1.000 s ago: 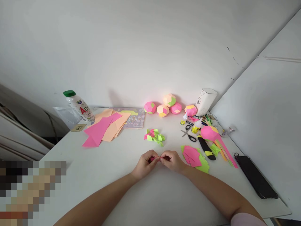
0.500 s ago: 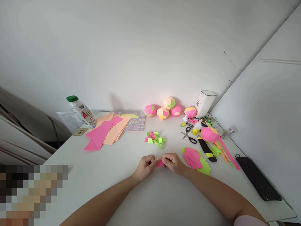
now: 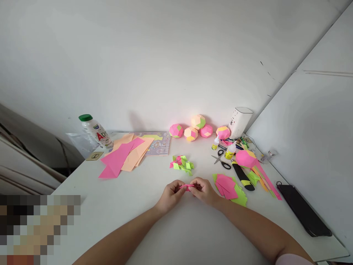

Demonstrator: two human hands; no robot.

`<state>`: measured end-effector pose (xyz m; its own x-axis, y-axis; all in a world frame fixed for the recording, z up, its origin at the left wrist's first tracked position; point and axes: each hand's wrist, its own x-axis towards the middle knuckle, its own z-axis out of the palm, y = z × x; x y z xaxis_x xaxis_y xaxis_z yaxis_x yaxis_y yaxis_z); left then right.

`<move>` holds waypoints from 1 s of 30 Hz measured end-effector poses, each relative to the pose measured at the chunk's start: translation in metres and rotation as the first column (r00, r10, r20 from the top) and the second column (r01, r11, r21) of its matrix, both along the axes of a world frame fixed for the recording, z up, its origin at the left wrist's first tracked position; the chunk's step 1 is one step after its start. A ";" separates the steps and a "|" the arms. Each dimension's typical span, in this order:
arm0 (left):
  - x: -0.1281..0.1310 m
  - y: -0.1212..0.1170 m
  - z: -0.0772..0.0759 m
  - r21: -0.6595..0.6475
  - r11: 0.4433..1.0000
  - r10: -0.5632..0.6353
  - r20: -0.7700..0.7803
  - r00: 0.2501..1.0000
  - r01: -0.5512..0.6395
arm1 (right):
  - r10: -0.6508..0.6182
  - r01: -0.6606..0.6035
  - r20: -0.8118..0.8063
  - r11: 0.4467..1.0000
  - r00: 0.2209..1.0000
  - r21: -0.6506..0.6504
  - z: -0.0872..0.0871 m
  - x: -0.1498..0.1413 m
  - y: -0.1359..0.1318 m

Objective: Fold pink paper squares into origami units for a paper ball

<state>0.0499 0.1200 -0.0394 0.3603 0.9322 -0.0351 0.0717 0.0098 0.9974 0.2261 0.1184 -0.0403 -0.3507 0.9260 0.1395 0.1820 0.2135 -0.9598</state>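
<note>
A small piece of pink paper spans the gap between my hands, its upper edge bent up along a fold. My left hand pinches one end, thumb against curled fingers. At the other end my right hand has a matching pinch. Just beyond them lies a cluster of folded green and pink paper pieces. Close to my right hand is a pile of cut pink paper pieces on top of green ones.
Scissors, glue bottles, a utility knife and a pink paper ball lie to the right. Several paper balls line the wall. Large paper sheets and a white bottle are left; a black phone case lies right.
The pink paper has turned between my fingers, so a folded upper edge now shows. My right hand's fingers have shifted slightly around it.
</note>
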 end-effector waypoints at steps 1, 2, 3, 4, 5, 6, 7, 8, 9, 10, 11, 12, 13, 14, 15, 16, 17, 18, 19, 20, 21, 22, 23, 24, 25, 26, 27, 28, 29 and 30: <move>0.000 0.000 -0.001 0.013 1.000 0.020 -0.012 1.000 -0.020 | -0.004 0.004 -0.004 1.000 1.000 0.009 -0.001 0.000 0.000; 0.000 0.000 -0.003 0.014 0.999 0.037 -0.013 0.999 -0.037 | -0.010 0.010 -0.008 1.000 1.000 0.019 -0.001 -0.001 0.000; 0.001 0.001 -0.004 0.002 0.999 0.050 -0.003 0.999 -0.050 | -0.019 0.019 -0.013 0.999 1.000 0.035 -0.002 -0.001 0.001; 0.001 0.001 -0.004 -0.017 0.998 0.060 0.018 0.998 -0.059 | -0.031 0.032 -0.018 0.998 0.999 0.056 -0.002 -0.001 0.001; 0.002 0.001 -0.004 -0.036 0.997 0.069 0.046 0.997 -0.067 | -0.045 0.047 -0.023 0.995 0.999 0.086 -0.002 -0.001 0.001; 0.003 0.001 -0.003 -0.056 0.996 0.080 0.077 0.994 -0.076 | -0.062 0.065 -0.027 0.990 0.998 0.126 -0.002 -0.001 0.001; 0.003 0.001 -0.002 -0.073 0.994 0.090 0.104 0.990 -0.083 | -0.078 0.081 -0.028 0.981 0.997 0.175 -0.003 -0.001 0.001; 0.004 0.001 -0.001 -0.086 0.992 0.100 0.124 0.987 -0.090 | -0.089 0.092 -0.025 0.970 0.996 0.227 -0.003 0.000 0.002; 0.004 0.001 0.000 -0.096 0.991 0.104 0.134 0.986 -0.092 | -0.096 0.097 -0.017 0.957 0.995 0.274 -0.003 0.000 0.002; 0.004 0.001 0.001 -0.104 0.991 0.098 0.135 0.986 -0.084 | -0.100 0.098 -0.008 0.944 0.995 0.314 -0.003 0.000 0.002; 0.003 0.001 0.003 -0.109 0.992 0.081 0.132 0.988 -0.067 | -0.106 0.099 0.001 0.934 0.994 0.344 -0.004 0.001 0.003; 0.003 0.001 0.004 -0.109 0.993 0.057 0.126 0.990 -0.043 | -0.112 0.101 0.009 0.925 0.994 0.366 -0.004 0.001 0.003; 0.002 0.000 0.005 -0.109 0.994 0.029 0.122 0.992 -0.015 | -0.120 0.105 0.015 0.919 0.993 0.380 -0.004 0.001 0.003; 0.001 0.000 0.006 -0.110 0.994 0.002 0.124 0.992 0.011 | -0.131 0.114 0.018 0.914 0.991 0.389 -0.004 0.001 0.003; 0.000 0.000 0.006 -0.114 0.993 -0.024 0.134 0.991 0.039 | -0.140 0.122 0.019 0.910 0.990 0.395 -0.005 0.001 0.003; -0.001 -0.001 0.006 -0.119 0.991 -0.045 0.148 0.988 0.063 | -0.145 0.126 0.018 0.909 0.989 0.398 -0.005 0.001 0.003; -0.001 -0.001 0.006 -0.124 0.989 -0.064 0.163 0.985 0.085 | -0.145 0.126 0.018 0.908 0.989 0.399 -0.005 0.000 0.003; -0.001 -0.001 0.006 -0.125 0.987 -0.079 0.173 0.982 0.102 | -0.142 0.123 0.018 0.910 0.990 0.397 -0.004 0.000 0.003; -0.001 -0.001 0.005 -0.122 0.986 -0.091 0.177 0.980 0.113 | -0.136 0.118 0.018 0.912 0.991 0.393 -0.004 0.000 0.003; -0.001 -0.001 0.005 -0.116 0.986 -0.096 0.177 0.980 0.117 | -0.127 0.110 0.018 0.916 0.992 0.386 -0.004 0.000 0.003; -0.001 -0.001 0.004 -0.108 0.988 -0.094 0.175 0.980 0.114 | -0.118 0.103 0.017 0.919 0.993 0.379 -0.004 -0.001 0.003; -0.001 0.000 0.004 -0.101 0.989 -0.086 0.175 0.981 0.105 | -0.109 0.095 0.015 0.923 0.994 0.373 -0.003 -0.001 0.003; 0.000 0.000 0.004 -0.096 0.991 -0.074 0.181 0.981 0.092 | -0.097 0.086 0.010 0.925 0.995 0.371 -0.003 -0.001 0.003; 0.000 0.001 0.003 -0.092 0.993 -0.056 0.191 0.980 0.074 | -0.084 0.076 0.004 0.924 0.996 0.374 -0.003 -0.002 0.003; 0.000 0.002 0.003 -0.090 0.995 -0.034 0.205 0.978 0.053 | -0.070 0.065 -0.001 0.923 0.998 0.380 -0.004 -0.002 0.003; 0.001 0.002 0.003 -0.090 0.995 -0.011 0.221 0.975 0.031 | -0.060 0.055 -0.001 0.921 0.998 0.386 -0.004 -0.002 0.003; 0.001 0.003 0.003 -0.091 0.996 0.013 0.236 0.972 0.009 | -0.051 0.046 0.002 0.919 0.999 0.391 -0.004 -0.002 0.003; 0.001 0.004 0.003 -0.091 0.996 0.035 0.249 0.968 -0.013 | -0.044 0.037 0.010 0.918 0.999 0.394 -0.005 -0.002 0.002; 0.001 0.005 0.003 -0.090 0.995 0.054 0.257 0.965 -0.032 | -0.040 0.028 0.021 0.919 0.999 0.394 -0.005 -0.002 0.002; 0.001 0.005 0.003 -0.090 0.995 0.070 0.259 0.963 -0.048 | -0.036 0.020 0.034 0.920 0.999 0.391 -0.006 -0.002 0.002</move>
<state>0.0511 0.1250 -0.0365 0.3119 0.9498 -0.0243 -0.1950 0.0890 0.9768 0.2242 0.1202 -0.0459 -0.3382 0.8105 0.4783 0.2298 0.5640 -0.7932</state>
